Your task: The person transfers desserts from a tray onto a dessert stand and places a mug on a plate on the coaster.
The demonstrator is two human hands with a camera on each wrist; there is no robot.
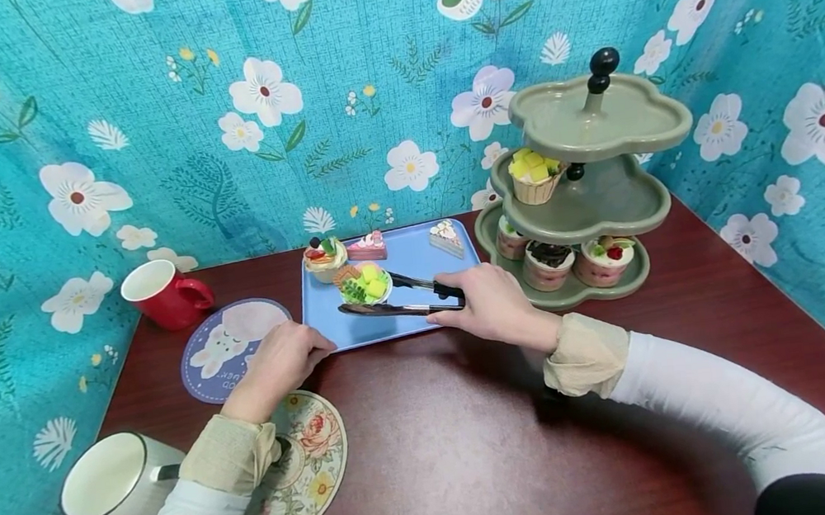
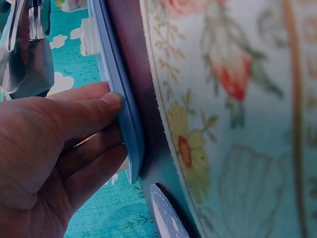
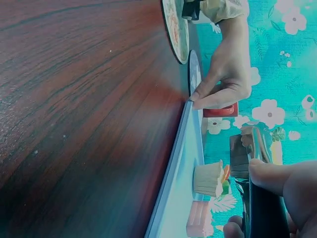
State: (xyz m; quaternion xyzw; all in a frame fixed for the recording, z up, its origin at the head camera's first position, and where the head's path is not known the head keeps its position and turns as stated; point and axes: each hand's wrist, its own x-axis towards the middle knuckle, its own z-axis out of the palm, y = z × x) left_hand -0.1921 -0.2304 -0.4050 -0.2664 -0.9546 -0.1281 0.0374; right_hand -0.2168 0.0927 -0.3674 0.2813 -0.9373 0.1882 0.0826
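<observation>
My left hand pinches the front left corner of a blue tray, thumb on the rim and fingers curled beneath. My right hand grips black-handled metal tongs over the tray. Between the tong arms sits a cupcake with yellow cubes, green leaves and a biscuit on top. In the right wrist view the tongs stand above the tray's surface, partly hiding that cupcake. Close behind it on the tray are a fruit-topped cupcake and a pink cake slice. A pale cake slice lies at back right.
A green three-tier stand at right bears several small cakes, including a yellow-topped cupcake. At left are a red mug, a bunny coaster, a white mug and a floral round mat under my left forearm.
</observation>
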